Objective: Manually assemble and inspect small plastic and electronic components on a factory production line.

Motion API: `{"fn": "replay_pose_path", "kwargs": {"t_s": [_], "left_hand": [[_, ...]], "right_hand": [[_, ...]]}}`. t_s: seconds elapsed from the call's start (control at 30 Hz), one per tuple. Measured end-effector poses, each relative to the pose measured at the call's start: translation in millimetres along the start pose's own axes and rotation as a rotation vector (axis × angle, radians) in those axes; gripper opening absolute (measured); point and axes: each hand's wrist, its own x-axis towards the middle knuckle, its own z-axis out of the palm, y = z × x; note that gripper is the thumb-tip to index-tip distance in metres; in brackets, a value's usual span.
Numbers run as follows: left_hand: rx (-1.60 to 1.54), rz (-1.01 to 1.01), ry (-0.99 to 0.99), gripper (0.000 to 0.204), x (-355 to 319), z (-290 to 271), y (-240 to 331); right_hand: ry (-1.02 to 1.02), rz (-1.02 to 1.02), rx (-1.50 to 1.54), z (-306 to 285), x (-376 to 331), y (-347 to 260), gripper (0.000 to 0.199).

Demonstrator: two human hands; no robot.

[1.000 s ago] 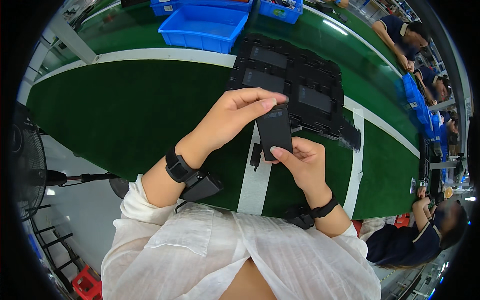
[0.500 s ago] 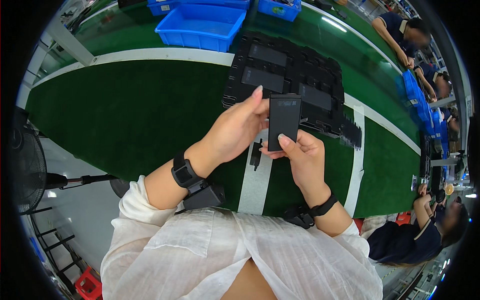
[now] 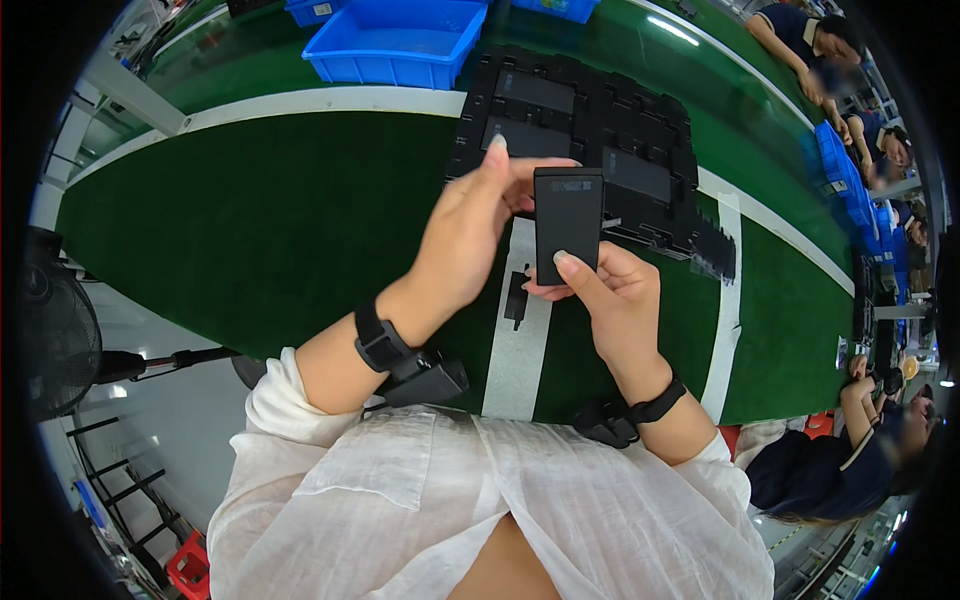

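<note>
My right hand [image 3: 622, 295] grips the lower end of a flat black rectangular block [image 3: 569, 222], thumb on its front face. The block stands roughly upright and has small pale print near its top. At its left edge is my left hand [image 3: 468, 225], thumb pointing up and fingers stretched toward the block's back. Those fingertips are partly hidden, and I cannot tell whether they touch it. Just beyond the hands sits a black moulded tray [image 3: 625, 125] with similar flat black blocks [image 3: 637, 178] in its pockets.
A small thin black piece [image 3: 517, 297] lies on the pale strip [image 3: 518, 370] across the green mat [image 3: 270, 220]. Behind is a blue bin [image 3: 395, 45]. A black fan [image 3: 55, 330] stands at left. People work along the right, one in a dark shirt [image 3: 825, 475] nearby.
Both hands and the block have shifted slightly away from me. My left index finger has straightened out behind the block's top. My right hand keeps its hold.
</note>
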Motion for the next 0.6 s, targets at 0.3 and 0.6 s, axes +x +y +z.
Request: {"fn": "replay_pose_path", "kwargs": {"t_s": [0.3, 0.6], "left_hand": [[0.665, 0.263, -0.164, 0.019, 9.1, -25.3, 31.2], [0.443, 0.250, -0.089, 0.017, 6.4, -19.7, 26.5]], "right_hand": [[-0.037, -0.021, -0.068, -2.1, -2.8, 2.3, 0.014], [-0.036, -0.019, -0.038, -2.2, -3.0, 2.3, 0.013]]}}
